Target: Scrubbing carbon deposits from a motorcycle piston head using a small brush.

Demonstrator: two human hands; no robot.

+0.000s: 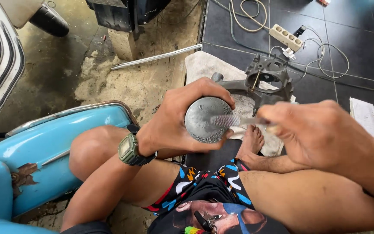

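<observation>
The person sits on the floor, bare knees up, patterned shorts nearest the camera. The left hand [176, 119], a green watch [130, 150] on its wrist, wraps its fingers tight around a round grey piston [206, 119], crown turned toward the camera; it sits above the knees, about mid-frame. The right hand [319, 130] pinches the handle of a small brush [234, 120], whose bristles lie on the right part of the crown. The step in hand looks like scrubbing crusted deposit off the piston top. Specks remain across the face, so the next move likely calls for steady short strokes and turning the piston in the grip. Beyond the hands, a grey engine casing [267, 80] rests on a cloth [206, 65] on the dark tiles [360, 56]. At the floor's far edge lies a power strip [285, 37] with cords; a blue scooter panel [44, 147] stands at left.
</observation>
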